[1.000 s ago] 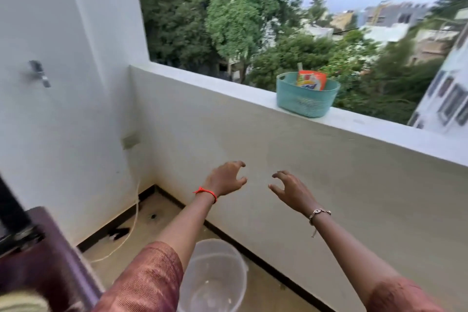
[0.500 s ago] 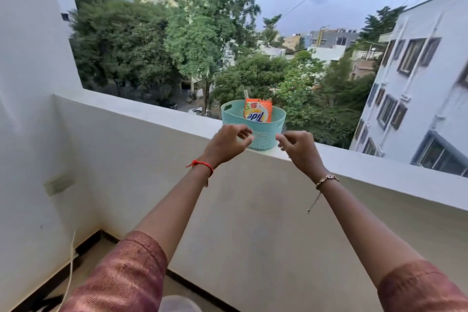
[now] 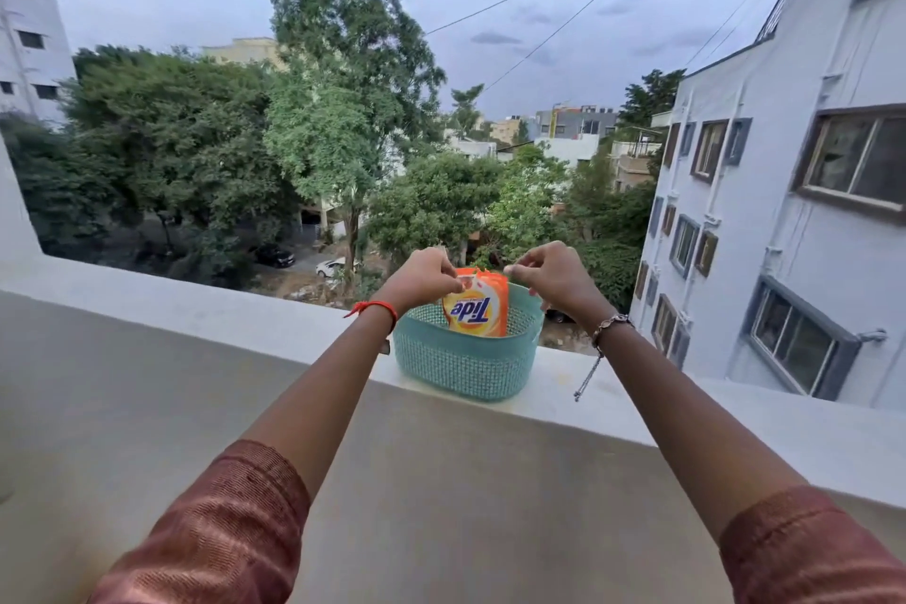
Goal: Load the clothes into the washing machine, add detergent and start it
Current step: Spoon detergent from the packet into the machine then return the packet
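Balcony parapet point(image 3: 196, 309): pale, flat-topped ledge, running left to right.
Teal perforated plastic basket point(image 3: 461, 368): upright on the ledge, near the middle.
Tide detergent packet point(image 3: 478, 311): orange and yellow, upright inside the basket, top edge above the rim.
Left hand point(image 3: 421, 282): fingers curled, thumb and fingertips pinching the packet's top left corner.
Right hand point(image 3: 556, 282): fingers curled, tips at the packet's top right corner; contact or grip cannot be told.
Red thread point(image 3: 375, 307) on left wrist; beaded bracelet point(image 3: 610, 325) on right wrist, its tail hanging loose.
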Tool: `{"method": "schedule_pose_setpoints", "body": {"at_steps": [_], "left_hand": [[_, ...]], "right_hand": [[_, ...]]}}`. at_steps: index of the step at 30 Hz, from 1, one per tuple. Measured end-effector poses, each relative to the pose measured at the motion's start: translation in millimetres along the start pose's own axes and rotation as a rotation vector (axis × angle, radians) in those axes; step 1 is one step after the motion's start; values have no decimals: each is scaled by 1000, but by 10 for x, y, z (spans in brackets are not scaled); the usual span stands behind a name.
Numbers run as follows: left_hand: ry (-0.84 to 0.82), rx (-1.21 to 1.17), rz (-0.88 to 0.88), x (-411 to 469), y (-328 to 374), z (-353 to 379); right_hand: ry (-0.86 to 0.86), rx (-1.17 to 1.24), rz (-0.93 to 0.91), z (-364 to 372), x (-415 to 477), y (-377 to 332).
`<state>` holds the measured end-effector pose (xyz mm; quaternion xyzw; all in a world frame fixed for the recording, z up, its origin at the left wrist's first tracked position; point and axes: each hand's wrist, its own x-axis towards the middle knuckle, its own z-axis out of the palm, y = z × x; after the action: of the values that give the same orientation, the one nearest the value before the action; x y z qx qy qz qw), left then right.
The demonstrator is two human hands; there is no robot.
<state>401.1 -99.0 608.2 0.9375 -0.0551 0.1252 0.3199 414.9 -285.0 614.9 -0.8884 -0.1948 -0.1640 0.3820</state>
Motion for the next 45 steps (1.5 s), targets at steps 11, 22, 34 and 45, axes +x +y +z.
{"method": "schedule_pose_setpoints", "body": {"at_steps": [11, 22, 34, 45], "left_hand": [[-220, -32, -285, 435, -329, 136], [-236, -172, -290, 484, -415, 264], [259, -499, -83, 204, -96, -159], [494, -544, -154, -1465, -44, -444]], "right_hand": [[-131, -156, 131, 481, 464, 264], [17, -166, 154, 675, 521, 276], [270, 58, -113, 152, 279, -341], [63, 314, -257, 217, -650, -1194]]}}
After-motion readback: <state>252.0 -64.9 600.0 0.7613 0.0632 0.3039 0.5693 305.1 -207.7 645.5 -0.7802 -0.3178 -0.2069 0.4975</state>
